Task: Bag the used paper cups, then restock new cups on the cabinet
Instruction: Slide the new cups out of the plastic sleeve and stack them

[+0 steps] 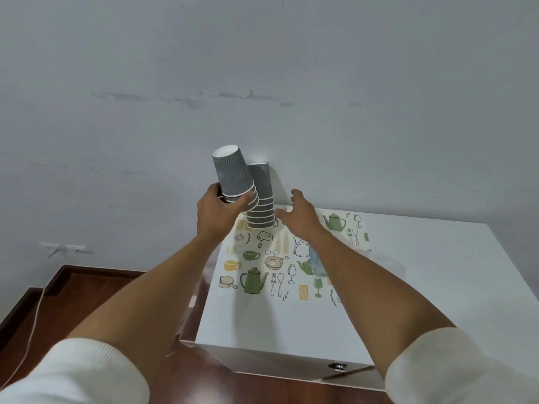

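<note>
My left hand [217, 212] grips a short stack of grey paper cups [232, 174], held upside down and tilted, above the far left corner of the white cabinet [423, 275]. A second stack of grey cups [261, 204] stands upside down on the patterned mat [262, 275] near the wall, right behind the held stack. My right hand [300, 214] hovers just right of that standing stack, fingers spread, holding nothing. Whether it touches the stack I cannot tell.
The mat with kitchenware drawings covers the cabinet's far left part. A clear plastic wrapper [318, 260] lies on the mat under my right forearm. The grey wall [262, 83] stands right behind the cups. Dark wooden floor [87, 301] and a white cable [32, 330] lie left.
</note>
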A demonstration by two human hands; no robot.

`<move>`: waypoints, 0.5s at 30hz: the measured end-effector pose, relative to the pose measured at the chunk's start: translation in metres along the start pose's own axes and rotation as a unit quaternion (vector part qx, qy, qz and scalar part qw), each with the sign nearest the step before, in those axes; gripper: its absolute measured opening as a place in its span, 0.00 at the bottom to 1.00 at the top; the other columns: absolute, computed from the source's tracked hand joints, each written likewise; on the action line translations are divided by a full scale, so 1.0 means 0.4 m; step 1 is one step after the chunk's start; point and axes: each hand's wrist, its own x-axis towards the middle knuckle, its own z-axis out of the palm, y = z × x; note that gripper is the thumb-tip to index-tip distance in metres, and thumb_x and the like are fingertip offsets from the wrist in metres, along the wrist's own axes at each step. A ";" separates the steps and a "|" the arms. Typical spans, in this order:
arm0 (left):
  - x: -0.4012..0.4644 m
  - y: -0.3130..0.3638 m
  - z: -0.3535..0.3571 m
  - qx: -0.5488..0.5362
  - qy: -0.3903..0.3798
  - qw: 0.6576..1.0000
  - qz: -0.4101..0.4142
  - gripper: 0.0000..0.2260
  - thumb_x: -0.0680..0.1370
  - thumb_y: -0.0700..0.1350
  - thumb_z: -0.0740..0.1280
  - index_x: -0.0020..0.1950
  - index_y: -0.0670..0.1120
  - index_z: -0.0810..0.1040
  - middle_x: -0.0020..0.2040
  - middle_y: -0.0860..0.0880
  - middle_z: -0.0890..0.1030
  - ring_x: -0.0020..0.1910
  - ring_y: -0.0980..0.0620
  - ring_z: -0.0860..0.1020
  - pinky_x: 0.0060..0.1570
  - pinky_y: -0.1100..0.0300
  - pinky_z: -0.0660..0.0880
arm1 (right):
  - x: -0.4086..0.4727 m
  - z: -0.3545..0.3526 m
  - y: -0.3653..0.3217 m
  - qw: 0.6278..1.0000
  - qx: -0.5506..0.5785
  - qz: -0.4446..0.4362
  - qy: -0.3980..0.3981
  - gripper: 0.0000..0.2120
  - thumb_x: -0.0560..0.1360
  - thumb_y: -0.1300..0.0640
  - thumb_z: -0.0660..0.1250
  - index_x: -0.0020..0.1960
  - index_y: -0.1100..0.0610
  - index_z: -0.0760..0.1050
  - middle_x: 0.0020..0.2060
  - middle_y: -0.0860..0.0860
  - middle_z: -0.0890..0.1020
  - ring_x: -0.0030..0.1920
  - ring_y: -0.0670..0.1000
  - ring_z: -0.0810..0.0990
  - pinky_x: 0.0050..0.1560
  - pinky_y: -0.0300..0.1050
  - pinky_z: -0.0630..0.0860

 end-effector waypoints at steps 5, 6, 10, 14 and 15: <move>0.082 -0.004 -0.021 -0.022 0.000 1.000 0.010 0.30 0.68 0.62 0.79 0.64 0.49 0.79 0.53 0.57 0.85 0.49 0.61 0.83 0.48 0.62 0.80 | 0.081 0.127 0.003 0.992 0.110 0.060 -0.028 0.57 0.65 0.43 0.82 0.82 0.54 0.52 0.75 0.53 0.70 0.73 0.57 0.72 0.70 0.54 0.69; 0.093 -0.004 -0.023 -0.024 0.000 1.000 0.012 0.30 0.68 0.62 0.79 0.64 0.49 0.79 0.53 0.57 0.85 0.49 0.61 0.84 0.48 0.63 0.80 | 0.091 0.145 0.008 0.990 0.126 0.063 -0.028 0.56 0.63 0.41 0.83 0.81 0.54 0.57 0.71 0.50 0.75 0.68 0.54 0.75 0.69 0.54 0.71; 0.116 -0.003 -0.026 -0.034 0.004 0.999 0.018 0.27 0.69 0.60 0.80 0.62 0.49 0.80 0.52 0.58 0.85 0.47 0.63 0.83 0.43 0.70 0.77 | 0.103 0.185 0.022 0.985 0.164 0.051 0.017 0.34 0.63 0.46 0.84 0.64 0.51 0.74 0.52 0.44 0.84 0.52 0.48 0.83 0.57 0.51 0.79; 0.105 0.012 -0.027 -0.066 0.020 0.997 0.045 0.22 0.71 0.56 0.79 0.60 0.49 0.79 0.50 0.58 0.84 0.47 0.63 0.83 0.44 0.69 0.78 | 0.067 0.188 0.030 0.985 0.164 0.042 0.030 0.34 0.63 0.55 0.84 0.63 0.53 0.71 0.52 0.46 0.82 0.51 0.50 0.82 0.46 0.42 0.76; 0.104 0.020 -0.028 -0.074 0.025 0.996 0.053 0.21 0.72 0.55 0.79 0.60 0.48 0.79 0.50 0.57 0.84 0.47 0.62 0.83 0.45 0.68 0.79 | 0.060 0.188 0.033 0.986 0.157 0.036 0.032 0.34 0.63 0.56 0.84 0.63 0.53 0.70 0.52 0.47 0.82 0.51 0.50 0.82 0.43 0.39 0.75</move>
